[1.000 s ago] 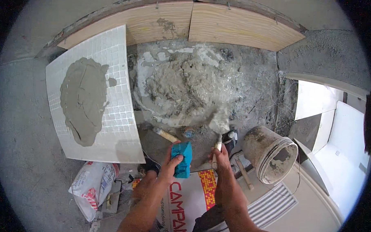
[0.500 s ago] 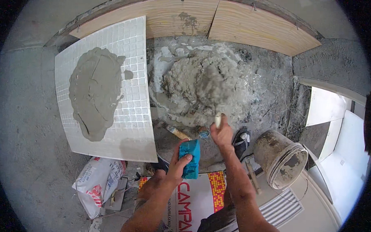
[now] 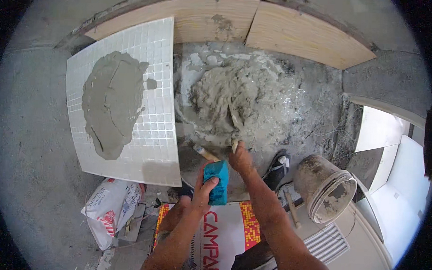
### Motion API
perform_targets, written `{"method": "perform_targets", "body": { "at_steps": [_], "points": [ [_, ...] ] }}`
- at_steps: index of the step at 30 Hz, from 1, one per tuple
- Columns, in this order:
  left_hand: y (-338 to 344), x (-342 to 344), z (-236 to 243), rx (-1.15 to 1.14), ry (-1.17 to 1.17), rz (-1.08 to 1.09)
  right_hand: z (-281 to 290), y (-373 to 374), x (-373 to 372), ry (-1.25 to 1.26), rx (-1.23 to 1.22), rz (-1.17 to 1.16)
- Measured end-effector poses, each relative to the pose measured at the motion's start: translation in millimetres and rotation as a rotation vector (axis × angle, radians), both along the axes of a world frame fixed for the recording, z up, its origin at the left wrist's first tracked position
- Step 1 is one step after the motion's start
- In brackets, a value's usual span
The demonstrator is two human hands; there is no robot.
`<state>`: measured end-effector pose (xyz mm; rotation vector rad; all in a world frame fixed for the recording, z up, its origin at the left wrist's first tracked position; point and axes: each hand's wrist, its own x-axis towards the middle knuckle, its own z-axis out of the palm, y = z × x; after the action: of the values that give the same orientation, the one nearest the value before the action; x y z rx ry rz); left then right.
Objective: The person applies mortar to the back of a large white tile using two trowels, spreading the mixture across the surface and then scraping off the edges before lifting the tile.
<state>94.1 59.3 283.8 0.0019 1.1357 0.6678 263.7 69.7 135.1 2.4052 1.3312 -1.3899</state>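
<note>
My right hand [image 3: 242, 159] is closed round the handle of a trowel [image 3: 235, 117]. The trowel's blade is turned nearly edge-on and sits in a heap of wet grey mortar [image 3: 267, 96] on the floor. In my left hand [image 3: 204, 191] is a teal sponge-like block [image 3: 216, 182], its thumb across the face. This block is held nearer to me, clear of the mortar. To the left lies a large white tile [image 3: 156, 133], its back gridded, with a thick patch of mortar [image 3: 113, 100] on it. A short wooden-handled tool [image 3: 206, 153] lies just beyond the block, partly hidden.
A mortar-stained bucket [image 3: 319, 184] lies tipped at right, beside my shoe [image 3: 277, 169]. A white bag [image 3: 109, 210] slumps below the tile. A printed box [image 3: 224, 233] is beneath my forearms. Plywood boards [image 3: 305, 31] line the far edge. A wooden-handled tool [image 3: 292, 211] lies near the bucket.
The trowel has swung left and toward me, turning from a blurred broad face to nearly edge-on in the mortar. My left hand and block have shifted slightly left.
</note>
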Motion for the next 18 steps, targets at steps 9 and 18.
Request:
{"method": "perform_targets", "body": {
  "at_steps": [9, 18],
  "points": [
    [-2.6, 9.0, -2.5, -0.069, 0.059, -0.032, 154.2, 97.7, 159.9, -0.044, -0.055, 0.409],
    [-4.6, 37.1, -13.8, -0.003, -0.042, 0.035, 12.4, 191.7, 161.6, 0.041, -0.082, 0.335]
  ]
}}
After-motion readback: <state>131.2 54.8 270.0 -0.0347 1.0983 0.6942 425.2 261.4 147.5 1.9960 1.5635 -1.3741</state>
